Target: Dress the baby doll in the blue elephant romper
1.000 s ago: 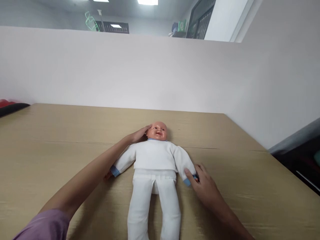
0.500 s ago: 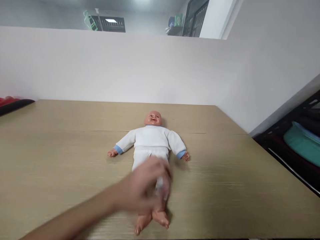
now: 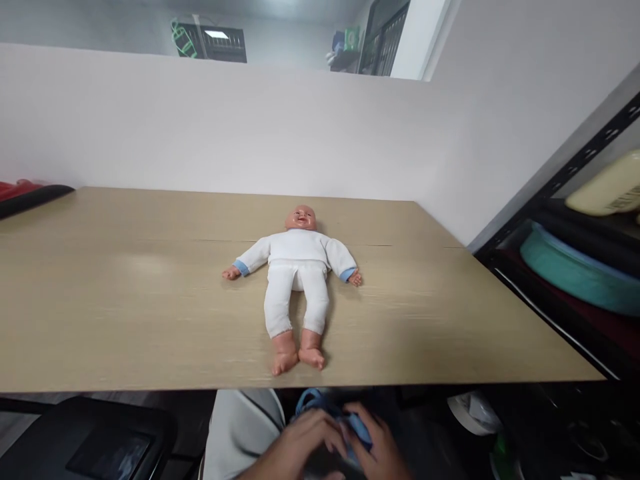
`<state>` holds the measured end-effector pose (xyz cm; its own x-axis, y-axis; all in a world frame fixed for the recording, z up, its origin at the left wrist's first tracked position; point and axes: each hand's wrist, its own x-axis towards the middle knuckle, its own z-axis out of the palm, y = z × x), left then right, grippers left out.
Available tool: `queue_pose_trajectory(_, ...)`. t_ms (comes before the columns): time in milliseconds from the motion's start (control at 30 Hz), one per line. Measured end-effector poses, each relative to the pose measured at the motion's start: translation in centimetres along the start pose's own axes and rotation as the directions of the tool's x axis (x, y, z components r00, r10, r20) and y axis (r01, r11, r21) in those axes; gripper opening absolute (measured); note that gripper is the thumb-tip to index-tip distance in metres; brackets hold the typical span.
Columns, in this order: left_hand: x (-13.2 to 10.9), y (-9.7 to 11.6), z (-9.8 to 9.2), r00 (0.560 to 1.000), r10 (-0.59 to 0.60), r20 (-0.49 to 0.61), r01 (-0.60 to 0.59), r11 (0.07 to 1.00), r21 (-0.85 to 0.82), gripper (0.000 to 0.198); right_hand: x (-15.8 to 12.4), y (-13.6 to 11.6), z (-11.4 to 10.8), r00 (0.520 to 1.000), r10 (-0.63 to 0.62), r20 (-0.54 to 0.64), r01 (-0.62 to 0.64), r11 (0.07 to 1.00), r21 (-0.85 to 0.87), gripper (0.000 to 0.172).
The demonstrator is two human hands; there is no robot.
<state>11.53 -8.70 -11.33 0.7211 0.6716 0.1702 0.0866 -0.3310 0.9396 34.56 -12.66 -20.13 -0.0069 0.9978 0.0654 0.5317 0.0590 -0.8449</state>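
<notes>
Below the table (image 3: 150, 313), my right hand (image 3: 377, 448) grips a blue item (image 3: 359, 427); my left hand (image 3: 313, 433) is beside it, closed or not I can't tell; a doll (image 3: 299, 248) lies on the table

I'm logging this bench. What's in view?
doll: one, white clothes, on table
table: one, tan, centre
wall: one, white, behind table
opening: one, grey, above wall
red thing: one, far left
shelf: one, black, right
tub: one, teal, on shelf
container: one, cream, above tub
chair: one, black, lower left
white thing: one, lower right
blue thing: one, blurred, lower centre
others: too unclear
leg: one, grey trouser, lower centre
left hand, right hand: one each, bare, at blue thing
</notes>
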Motion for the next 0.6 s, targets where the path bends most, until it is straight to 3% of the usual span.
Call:
queue_pose_trajectory(67,-1.7,0.1,-0.4,0.987,-0.032,-0.156,0.034,0.999,0.01,0.024,-0.1,-3.4,-1.3,1.0,0.019,0.025,-0.021,0.996,0.084,0.028)
queue_pose_trajectory(167,-3.6,0.2,-0.6,0.932,-0.018,-0.361,0.036,0.998,0.043,0.059,-0.1,-8.0,-3.0,0.997,0.011,-0.077,0.005,0.979,0.203,0.023)
queue_pose_trajectory(233,-4.1,0.3,-0.6,0.891,-0.053,-0.45,0.066,0.998,0.013,0.08,-0.1,-10.0,-3.6,0.996,-0.016,-0.085,0.042,0.95,0.309,0.022)
queue_pose_trajectory(300,-4.0,0.7,-0.6,0.883,-0.14,-0.449,0.108,0.99,-0.096,0.083,-0.2,-11.3,-3.8,0.998,-0.052,-0.021,0.056,0.91,0.411,0.022)
queue_pose_trajectory(367,-3.6,1.1,-0.7,0.899,-0.229,-0.372,0.136,0.956,-0.259,0.073,-0.2,-11.8,-3.7,0.998,-0.067,0.018,0.05,0.88,0.472,0.024)
queue_pose_trajectory(467,-3.3,1.8,-1.1,0.911,-0.285,-0.298,0.132,0.886,-0.445,0.065,-0.2,-12.1,-3.7,0.999,-0.033,-0.005,0.031,0.866,0.499,0.033)
queue_pose_trajectory(600,-3.3,2.9,-1.9,0.9,-0.273,-0.34,0.119,0.904,-0.411,0.047,-0.3,-12.6,-4.1,0.994,0.006,0.111,-0.066,0.836,0.544,0.04)
